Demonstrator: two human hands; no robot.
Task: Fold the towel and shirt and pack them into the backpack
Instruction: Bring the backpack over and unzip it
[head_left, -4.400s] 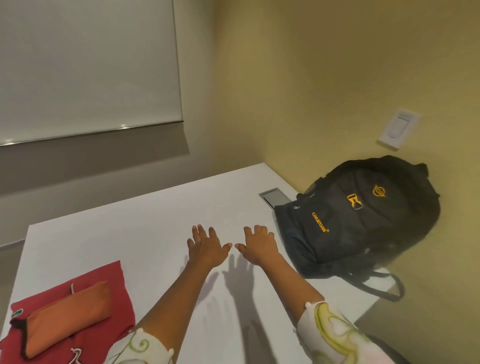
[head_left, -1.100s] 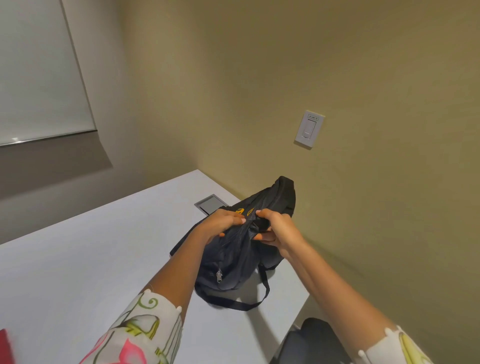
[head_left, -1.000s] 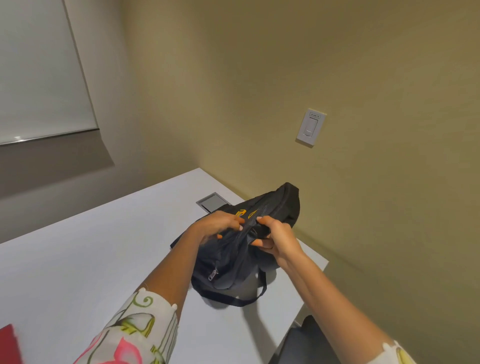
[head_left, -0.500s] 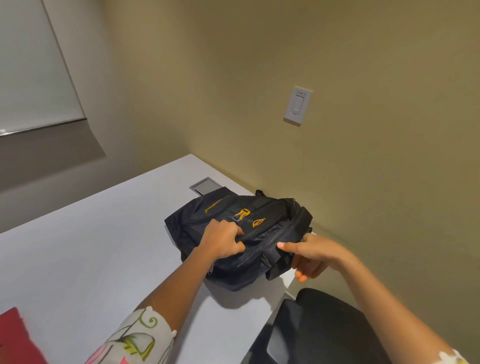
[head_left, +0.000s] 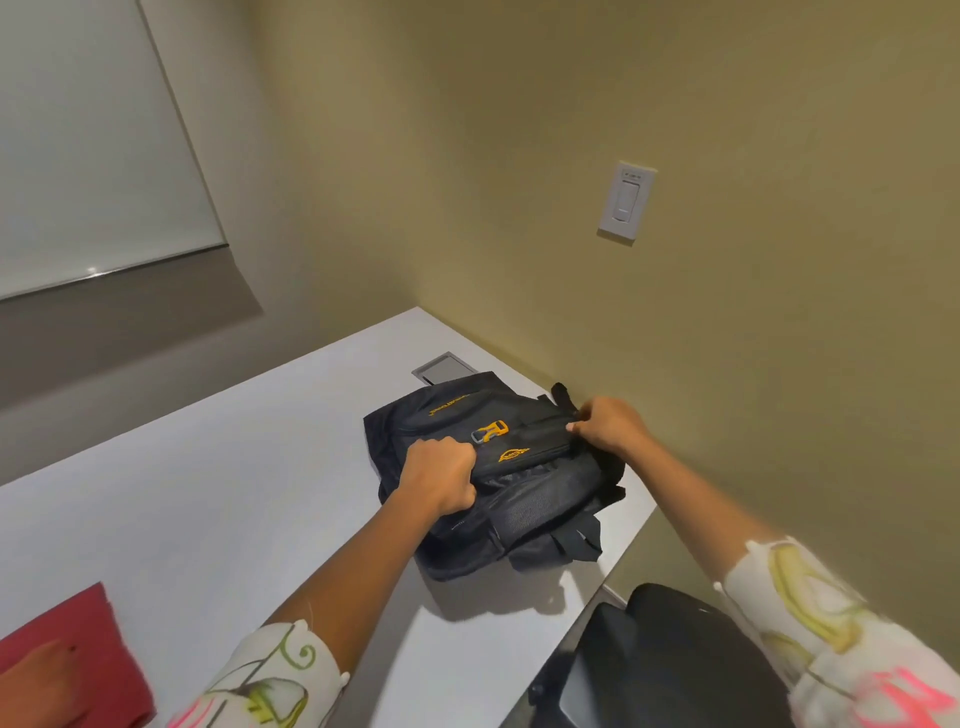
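White surface, smooth and matte, cut off at left and bottom edges. Black chair partly out of view below the surface's corner. Black nylon backpack lying flat near the olive wall, orange buckle and stitching up, mesh panel at the side. Red cloth, cropped at lower left; blurred orange item on it, hard to identify. Left hand fisted on backpack fabric. Right hand pinching the backpack's top edge; zipper pull hidden.
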